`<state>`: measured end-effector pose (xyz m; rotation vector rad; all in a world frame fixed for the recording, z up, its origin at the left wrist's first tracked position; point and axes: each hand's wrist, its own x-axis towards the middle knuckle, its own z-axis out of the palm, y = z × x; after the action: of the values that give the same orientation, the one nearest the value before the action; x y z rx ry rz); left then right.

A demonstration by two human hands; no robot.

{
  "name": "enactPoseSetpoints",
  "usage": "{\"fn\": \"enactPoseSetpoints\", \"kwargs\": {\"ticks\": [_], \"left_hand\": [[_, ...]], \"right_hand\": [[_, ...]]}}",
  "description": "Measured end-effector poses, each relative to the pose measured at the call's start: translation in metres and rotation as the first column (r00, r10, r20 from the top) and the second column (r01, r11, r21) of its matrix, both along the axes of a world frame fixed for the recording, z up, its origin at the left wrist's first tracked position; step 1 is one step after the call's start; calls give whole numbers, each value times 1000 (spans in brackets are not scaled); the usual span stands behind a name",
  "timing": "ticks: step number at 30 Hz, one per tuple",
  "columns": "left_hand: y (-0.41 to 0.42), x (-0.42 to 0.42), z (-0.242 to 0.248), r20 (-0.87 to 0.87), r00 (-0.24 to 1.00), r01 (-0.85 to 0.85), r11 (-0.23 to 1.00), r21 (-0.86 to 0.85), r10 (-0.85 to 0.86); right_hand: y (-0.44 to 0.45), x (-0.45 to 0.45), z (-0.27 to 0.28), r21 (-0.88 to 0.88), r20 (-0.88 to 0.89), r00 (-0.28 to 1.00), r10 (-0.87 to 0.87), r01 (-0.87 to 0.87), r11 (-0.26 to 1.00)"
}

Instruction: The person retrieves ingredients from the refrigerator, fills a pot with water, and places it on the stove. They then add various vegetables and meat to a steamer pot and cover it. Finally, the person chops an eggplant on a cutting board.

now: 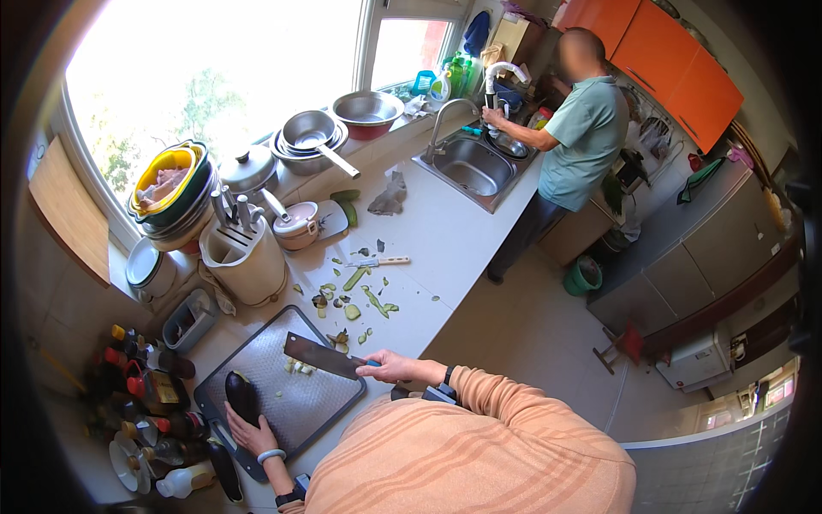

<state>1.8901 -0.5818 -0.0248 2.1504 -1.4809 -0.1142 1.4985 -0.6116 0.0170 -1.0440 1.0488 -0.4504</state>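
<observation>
My right hand (383,368) grips the handle of a broad-bladed cleaver (321,355), whose blade reaches over the far right part of a dark-rimmed metal cutting board (308,398). Small pale cut pieces (299,367) lie on the board by the blade. On the board's left side, my left hand (252,433) is closed around the lower end of a dark purple eggplant (242,395). A second eggplant (225,470) lies on the counter beyond the board's left edge.
Vegetable peelings (353,308) and a small knife (385,261) lie on the white counter (443,250). A knife block (244,257) and several bottles (160,385) flank the board. At the sink (475,168) stands another person (581,128) with hands near the tap.
</observation>
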Motion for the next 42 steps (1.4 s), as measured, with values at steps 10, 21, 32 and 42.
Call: {"fn": "enactPoseSetpoints", "kwargs": {"ticks": [10,21,32,42], "left_hand": [[0,-3,5,48,999,-18,999,48,16],[1,-6,9,59,998,-19,999,34,17],[0,-6,11,65,997,-45,998,54,41],[-1,-8,8,46,999,-30,999,26,29]], "right_hand": [[3,1,-2,25,-15,1000,-11,11,1000],[7,1,-6,75,-25,1000,-10,11,997],[5,1,-3,43,0,999,-36,36,998],[7,0,-6,57,15,999,-40,39,998]]}}
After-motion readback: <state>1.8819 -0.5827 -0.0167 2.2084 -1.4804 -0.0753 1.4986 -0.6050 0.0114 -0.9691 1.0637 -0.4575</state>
